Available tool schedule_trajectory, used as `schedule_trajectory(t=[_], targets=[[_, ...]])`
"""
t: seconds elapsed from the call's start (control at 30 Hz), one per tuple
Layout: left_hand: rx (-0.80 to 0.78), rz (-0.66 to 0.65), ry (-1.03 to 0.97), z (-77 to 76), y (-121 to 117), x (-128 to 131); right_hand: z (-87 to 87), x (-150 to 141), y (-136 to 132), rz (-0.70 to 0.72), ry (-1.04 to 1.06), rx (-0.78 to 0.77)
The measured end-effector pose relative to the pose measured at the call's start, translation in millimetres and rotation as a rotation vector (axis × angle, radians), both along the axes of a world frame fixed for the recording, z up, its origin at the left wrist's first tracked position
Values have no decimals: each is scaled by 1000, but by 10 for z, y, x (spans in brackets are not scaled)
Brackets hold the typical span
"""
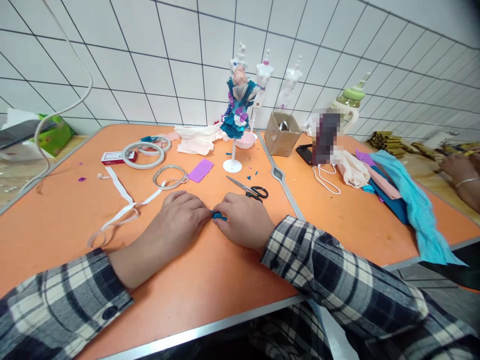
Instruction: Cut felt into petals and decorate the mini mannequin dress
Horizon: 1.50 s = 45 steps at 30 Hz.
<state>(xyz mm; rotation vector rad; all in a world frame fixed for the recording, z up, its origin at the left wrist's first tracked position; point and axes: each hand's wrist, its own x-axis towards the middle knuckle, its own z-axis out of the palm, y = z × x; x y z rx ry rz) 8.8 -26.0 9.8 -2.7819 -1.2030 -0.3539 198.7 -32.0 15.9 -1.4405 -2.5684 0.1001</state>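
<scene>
A small piece of dark blue crepe paper (218, 215) is pinched between my two hands, low over the orange table. My left hand (182, 215) grips its left end with fingers closed. On the other end, my right hand (242, 218) is closed as well, thumb and fingertips together. Just beyond the right hand lie black-handled scissors (249, 190), blades pointing left. A purple paper piece (201, 170) and a roll of tape (170, 177) lie beyond my left hand. Behind them stands a mini dress form (239, 110) dressed in blue, purple and pink ruffled paper.
White tape strips (125, 200) curl on the left, near more tape rolls (143, 155) and a small red-and-white box (117, 158). A cardboard box (282, 134) and bare dress forms (264, 75) stand behind. Crepe sheets (407, 195) hang over the right edge; another person's hand (459, 172) is far right.
</scene>
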Motion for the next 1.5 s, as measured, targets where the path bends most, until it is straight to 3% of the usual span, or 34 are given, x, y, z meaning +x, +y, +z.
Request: schedule_trajectory(t=[0.47, 0.83, 1.0, 1.23, 1.5], targets=[[-2, 3, -3, -20, -1, -16, -32, 13, 55, -12, 0, -36], [-32, -47, -44, -44, 34, -22, -68, 34, 87, 97, -80, 51], [62, 17, -137, -51, -11, -47, -59, 31, 43, 119, -79, 138], [200, 42, -61, -56, -78, 38, -29, 28, -7, 164, -78, 155], [151, 31, -106, -6, -79, 8, 3, 29, -6, 140, -58, 99]])
